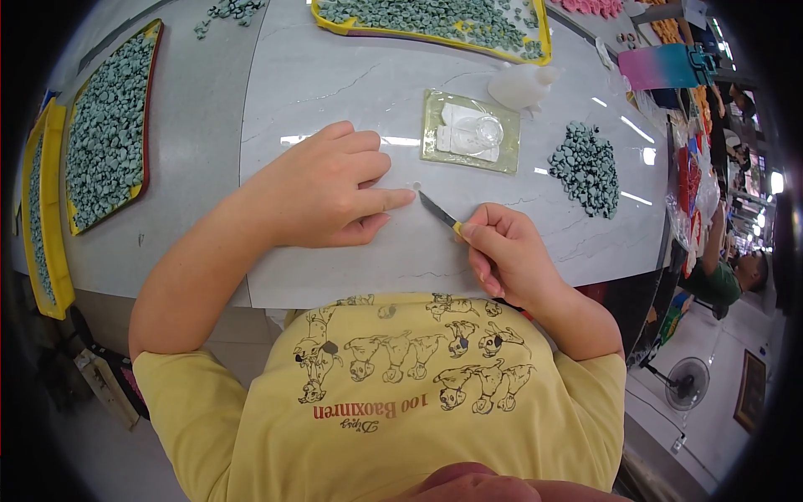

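My right hand (510, 251) is closed around the yellow handle of a small knife (437, 212), its dark blade slanting toward the far left, down at the table. Just beyond the blade's tip lies a tiny pale round bit (416, 184), too small to name. My left hand (326, 188) reaches in from the left with its index finger stretched to that bit and the blade tip. The other fingers are loosely bent and apart, with nothing visible in them. Past both hands, a clear greenish slab (432, 151) carries white pieces (460, 131) and a small round clear lid or dish.
A white squeeze bottle (514, 86) stands behind the slab. To the right is a pile of dark green pebble-like pieces (584, 171). Yellow-edged trays of similar pieces stand at the back (418, 35) and left (149, 125). A pink-and-blue bottle (657, 67) is at far right.
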